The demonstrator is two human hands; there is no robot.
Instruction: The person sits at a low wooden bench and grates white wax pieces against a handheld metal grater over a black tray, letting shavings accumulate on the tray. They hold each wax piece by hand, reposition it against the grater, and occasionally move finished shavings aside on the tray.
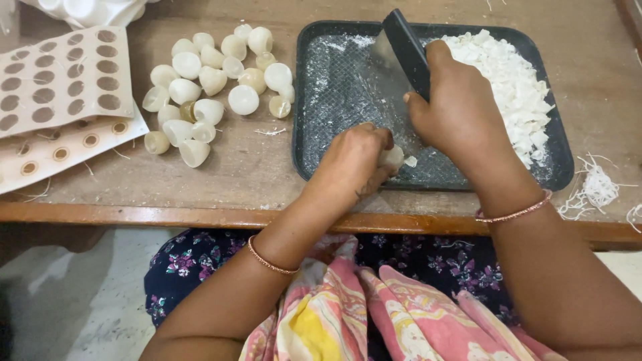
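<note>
White dome-shaped pieces [212, 83], smooth and hollow like small shells, lie in a loose heap on the wooden table [267, 170] to the left of a dark rectangular tray [334, 93]; one such white piece [392, 158] sits at the tray's near edge, pinched in the curled fingers of the left hand [354, 157]. Only a small part of that piece shows past the fingertips, with a tiny white chip just beside it. The right hand [458, 107] is closed in a fist around the dark handle of a flat-bladed cutter [400, 47], whose blade stands tilted over the tray floor, above and a little behind the held piece; whether the blade touches anything I cannot tell. A mound of white chopped fragments [515, 80] fills the tray's right end, and pale dust streaks the bare tray floor on the left. At the far left of the table lie two flat perforated sheets [60, 80], the upper one beige with rows of round holes, the lower one paler with ringed holes. Thin white shavings [595, 190] are scattered on the table right of the tray. Both wrists wear thin bangles, and a patterned pink cloth [374, 307] covers the lap below the table edge.
</note>
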